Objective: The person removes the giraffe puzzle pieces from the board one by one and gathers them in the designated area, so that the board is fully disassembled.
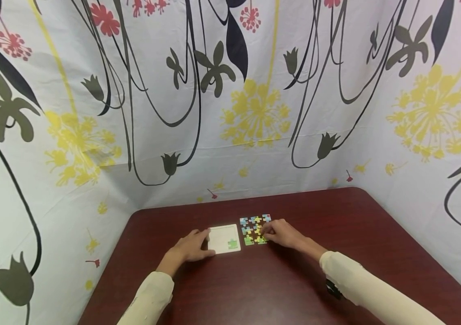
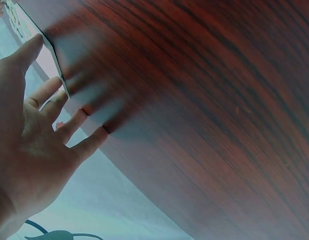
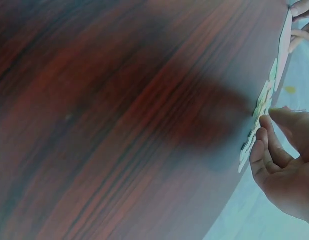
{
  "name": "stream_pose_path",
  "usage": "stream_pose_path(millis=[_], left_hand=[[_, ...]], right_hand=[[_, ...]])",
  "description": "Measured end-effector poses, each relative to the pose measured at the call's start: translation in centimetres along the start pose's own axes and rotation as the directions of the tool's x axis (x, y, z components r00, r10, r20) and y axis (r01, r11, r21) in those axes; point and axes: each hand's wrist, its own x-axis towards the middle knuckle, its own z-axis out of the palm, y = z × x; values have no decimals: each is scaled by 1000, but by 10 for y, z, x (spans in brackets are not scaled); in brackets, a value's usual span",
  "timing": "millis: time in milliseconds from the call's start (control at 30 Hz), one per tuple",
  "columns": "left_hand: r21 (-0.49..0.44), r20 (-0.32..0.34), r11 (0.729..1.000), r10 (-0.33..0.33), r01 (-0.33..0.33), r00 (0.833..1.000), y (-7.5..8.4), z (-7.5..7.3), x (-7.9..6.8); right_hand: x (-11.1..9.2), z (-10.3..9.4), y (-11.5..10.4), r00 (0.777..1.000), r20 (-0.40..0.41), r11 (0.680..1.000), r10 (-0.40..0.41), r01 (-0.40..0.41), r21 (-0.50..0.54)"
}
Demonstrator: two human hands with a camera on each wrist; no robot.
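Note:
A square white puzzle tray [image 1: 223, 238] lies on the dark red table, one green puzzle piece [image 1: 232, 243] in its near right corner. My left hand [image 1: 191, 246] touches the tray's left side, thumb near the front corner and fingers toward the far one; in the left wrist view the fingers are spread and nearly straight. Several loose jigsaw pieces [image 1: 247, 230] in blue, yellow and green lie right of the tray. Over their right side is my right hand [image 1: 282, 233], fingers bent and thumb close to the index fingertip [image 3: 265, 121]. Whether a piece is pinched there cannot be seen.
The wood-grain table [image 1: 230, 289] has rounded far corners. A white cloth with printed flowers [image 1: 222, 171] hangs behind it and along both sides. A dark object [image 1: 333, 289] shows below the right sleeve.

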Motion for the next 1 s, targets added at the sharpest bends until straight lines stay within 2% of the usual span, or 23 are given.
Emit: stream_pose_path(millis=[300, 633, 1000], left_hand=[[6, -4, 1000, -2, 2, 1000, 0, -1, 0], [8, -6, 1000, -7, 7, 1000, -1, 0, 0], [17, 3, 1000, -6, 6, 1000, -4, 2, 2]], right_hand=[[13, 9, -11, 999, 5, 999, -43, 43, 23], [28, 23, -26, 998, 16, 998, -53, 53, 21], [46, 40, -42, 991, 43, 992, -123, 122, 22]])
